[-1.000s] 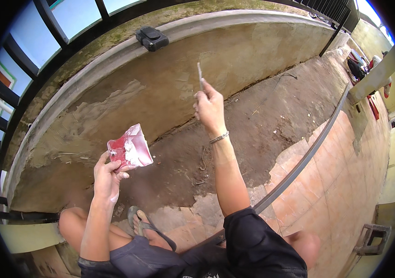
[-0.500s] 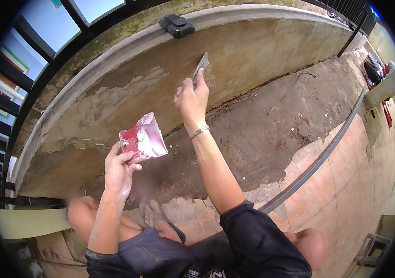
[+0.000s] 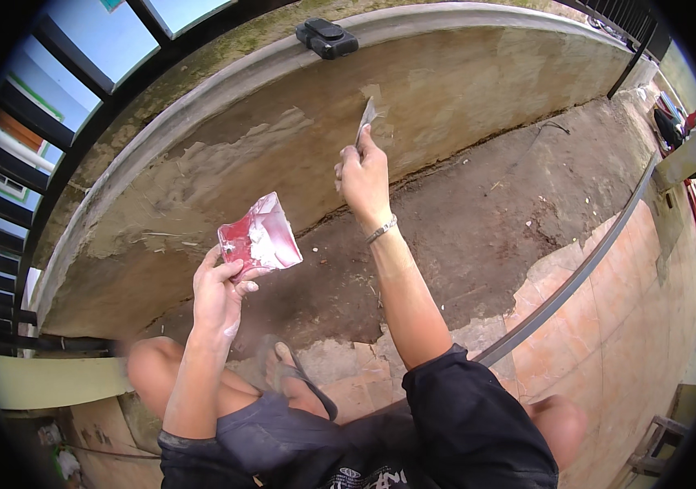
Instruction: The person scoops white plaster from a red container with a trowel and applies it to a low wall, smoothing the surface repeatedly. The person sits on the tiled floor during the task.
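My left hand (image 3: 219, 292) is closed on the lower edge of a red and pinkish-white scoop-shaped tray (image 3: 280, 237), with white paste smeared across its inside. White smudges mark the fingers and wrist. Higher up and to the right, my right hand (image 3: 364, 173) grips a putty knife (image 3: 366, 114), its thumb laid along the blade. The blade is tilted upward against or very close to the low plastered wall (image 3: 462, 85), beside a small pale patch; contact cannot be made out for certain. Rough, flaking plaster (image 3: 242, 138) covers the wall farther left.
A black box-like object (image 3: 327, 38) sits on the wall's ledge, under a black metal fence (image 3: 54, 138). Bare dirt (image 3: 462, 220) runs along the wall's foot. A grey metal rail (image 3: 572, 285) crosses between it and pink floor tiles (image 3: 609, 306). My sandalled foot (image 3: 299, 383) is near the wall.
The whole view has shifted slightly, with things appearing farther right. Both hands keep their holds; the putty knife stays near the pale patch on the wall.
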The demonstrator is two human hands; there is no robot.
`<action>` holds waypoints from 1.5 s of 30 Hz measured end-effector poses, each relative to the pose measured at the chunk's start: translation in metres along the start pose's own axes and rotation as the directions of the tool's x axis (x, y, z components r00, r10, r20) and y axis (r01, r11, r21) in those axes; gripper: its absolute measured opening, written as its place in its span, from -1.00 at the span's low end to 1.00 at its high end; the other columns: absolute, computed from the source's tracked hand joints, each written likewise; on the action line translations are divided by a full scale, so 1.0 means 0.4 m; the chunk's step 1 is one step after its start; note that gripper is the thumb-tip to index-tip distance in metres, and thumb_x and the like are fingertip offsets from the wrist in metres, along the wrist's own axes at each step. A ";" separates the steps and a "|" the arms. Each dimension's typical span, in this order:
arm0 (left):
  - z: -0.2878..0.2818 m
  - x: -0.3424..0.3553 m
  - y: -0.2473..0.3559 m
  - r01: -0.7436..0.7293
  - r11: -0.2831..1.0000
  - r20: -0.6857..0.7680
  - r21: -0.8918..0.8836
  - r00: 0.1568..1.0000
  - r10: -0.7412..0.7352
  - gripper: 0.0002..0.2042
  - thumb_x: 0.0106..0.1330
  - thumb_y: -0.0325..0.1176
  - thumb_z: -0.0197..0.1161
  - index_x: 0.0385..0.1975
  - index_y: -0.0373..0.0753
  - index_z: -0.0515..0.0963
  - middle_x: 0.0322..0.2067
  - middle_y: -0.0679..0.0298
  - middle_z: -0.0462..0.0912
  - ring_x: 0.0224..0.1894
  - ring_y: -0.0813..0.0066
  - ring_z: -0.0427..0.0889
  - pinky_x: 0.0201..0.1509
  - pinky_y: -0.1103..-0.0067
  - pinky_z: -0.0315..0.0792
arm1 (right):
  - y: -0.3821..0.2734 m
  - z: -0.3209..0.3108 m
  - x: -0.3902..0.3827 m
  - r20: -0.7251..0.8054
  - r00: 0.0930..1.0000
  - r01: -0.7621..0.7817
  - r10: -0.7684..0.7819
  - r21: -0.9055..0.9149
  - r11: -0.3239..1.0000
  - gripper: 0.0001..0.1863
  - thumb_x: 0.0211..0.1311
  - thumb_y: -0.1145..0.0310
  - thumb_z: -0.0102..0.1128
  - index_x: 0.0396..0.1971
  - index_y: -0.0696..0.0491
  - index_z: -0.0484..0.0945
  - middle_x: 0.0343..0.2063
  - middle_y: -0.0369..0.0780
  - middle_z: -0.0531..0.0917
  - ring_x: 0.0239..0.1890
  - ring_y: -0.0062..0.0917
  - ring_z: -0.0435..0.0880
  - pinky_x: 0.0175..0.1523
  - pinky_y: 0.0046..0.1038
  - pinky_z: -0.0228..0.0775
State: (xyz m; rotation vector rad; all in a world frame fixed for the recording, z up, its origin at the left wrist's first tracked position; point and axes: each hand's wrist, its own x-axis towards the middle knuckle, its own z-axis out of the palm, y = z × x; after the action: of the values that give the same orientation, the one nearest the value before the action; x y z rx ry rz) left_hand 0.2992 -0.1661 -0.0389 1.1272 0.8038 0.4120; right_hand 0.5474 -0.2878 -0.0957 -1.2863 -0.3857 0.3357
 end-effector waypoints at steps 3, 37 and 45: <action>0.003 -0.001 0.002 -0.003 1.000 0.002 -0.018 1.000 0.003 -0.51 0.33 -0.62 0.01 0.29 -0.53 0.29 0.00 -0.02 0.68 -0.23 0.28 0.81 -0.45 0.63 0.58 | 0.009 0.039 -0.032 -0.033 0.966 -0.247 0.258 0.183 0.951 -0.38 0.50 0.55 -0.02 0.50 0.23 0.14 -0.37 -0.33 0.45 -0.54 -0.72 0.43 -0.49 -0.59 0.37; 0.002 -0.044 0.021 -0.039 0.998 0.053 -0.056 0.998 0.042 -0.55 0.34 -0.61 0.03 0.25 -0.50 0.31 -0.01 -0.01 0.68 -0.21 0.26 0.81 -0.45 0.61 0.60 | -0.053 0.185 -0.026 -0.010 1.000 -0.013 0.016 0.190 0.982 -0.19 0.58 0.44 -0.18 0.56 0.18 -0.47 -0.27 0.01 0.58 -0.54 -0.48 0.60 -0.43 -0.39 0.52; 0.005 -0.027 0.018 -0.034 0.999 0.024 -0.024 0.999 0.035 -0.55 0.34 -0.61 0.03 0.26 -0.50 0.33 0.00 0.01 0.69 -0.20 0.32 0.80 -0.43 0.64 0.58 | -0.028 0.150 -0.062 -0.134 0.989 0.072 -0.062 0.074 0.995 -0.19 0.57 0.45 -0.21 0.60 0.01 -0.46 -0.56 -0.35 0.41 -0.62 -0.68 0.40 -0.58 -0.54 0.38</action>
State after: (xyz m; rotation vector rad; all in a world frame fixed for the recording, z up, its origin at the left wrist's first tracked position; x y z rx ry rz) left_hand 0.2943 -0.1718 -0.0279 1.1232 0.7573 0.4346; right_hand 0.4982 -0.2504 -0.0730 -1.2087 -0.3000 0.2062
